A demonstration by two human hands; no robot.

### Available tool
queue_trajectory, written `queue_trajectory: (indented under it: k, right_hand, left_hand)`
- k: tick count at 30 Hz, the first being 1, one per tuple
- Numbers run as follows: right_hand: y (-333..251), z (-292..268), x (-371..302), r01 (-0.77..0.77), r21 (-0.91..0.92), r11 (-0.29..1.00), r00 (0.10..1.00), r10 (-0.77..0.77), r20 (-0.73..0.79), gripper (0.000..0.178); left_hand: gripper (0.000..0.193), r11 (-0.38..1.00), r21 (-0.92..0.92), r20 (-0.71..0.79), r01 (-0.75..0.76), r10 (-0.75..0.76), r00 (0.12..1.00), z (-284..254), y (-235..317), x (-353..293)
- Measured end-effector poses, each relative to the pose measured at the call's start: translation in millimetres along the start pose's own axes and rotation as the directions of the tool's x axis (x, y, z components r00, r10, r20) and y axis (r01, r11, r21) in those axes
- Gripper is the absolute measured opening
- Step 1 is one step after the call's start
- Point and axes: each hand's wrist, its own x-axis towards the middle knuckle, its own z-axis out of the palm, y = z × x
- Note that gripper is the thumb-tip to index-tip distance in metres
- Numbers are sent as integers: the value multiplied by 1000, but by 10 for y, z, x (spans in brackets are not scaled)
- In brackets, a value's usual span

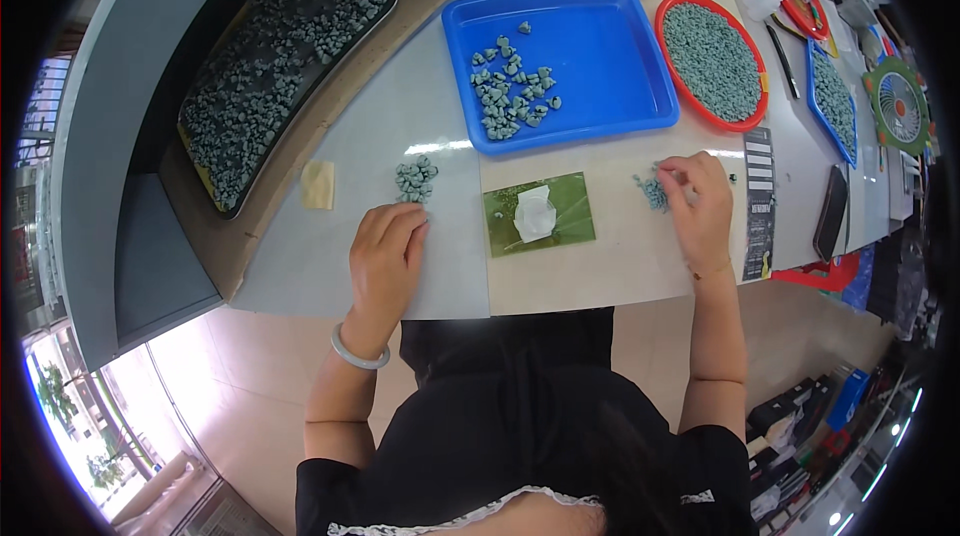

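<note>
My left hand (388, 254) rests on the table with its fingers pinched together, a small green piece at the fingertips. Just beyond it lies a little heap of green pieces (416, 179). On the right, my right hand (697, 208) is pinched over a scatter of smaller green chips (653, 192); whatever its fingertips hold is too small to make out. Between my hands sits a green square mat (572, 206) bearing a crumpled white patch (535, 214). A blue tray (610, 66) stands behind the mat, with green pieces gathered in its left part.
A round red tray (761, 86) full of green chips stands right of the blue tray. At the left, a dark tray (300, 101) of green pieces sits inside a grey cabinet (100, 136). A tan square (318, 185), a dark phone (830, 212) and a green fan (897, 106) are also around.
</note>
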Motion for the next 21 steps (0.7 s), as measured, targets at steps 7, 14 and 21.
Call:
queue_trajectory:
  k: [7, 14, 21]
  right_hand:
    - [-252, 151, 49, 178, -247, 953, 977, -140, 162, 5]
    - [-499, 346, -52, 257, -174, 951, 956, -222, 194, 7]
    - [-956, 716, -631, 161, 598, 785, 931, -322, 172, 9]
  left_hand:
    - [10, 862, -462, 34, 207, -216, 976, -26, 18, -150]
    - [9, 168, -830, 495, 532, -218, 841, -131, 150, -310]
    - [12, -116, -769, 639, 629, -94, 764, 53, 333, -288]
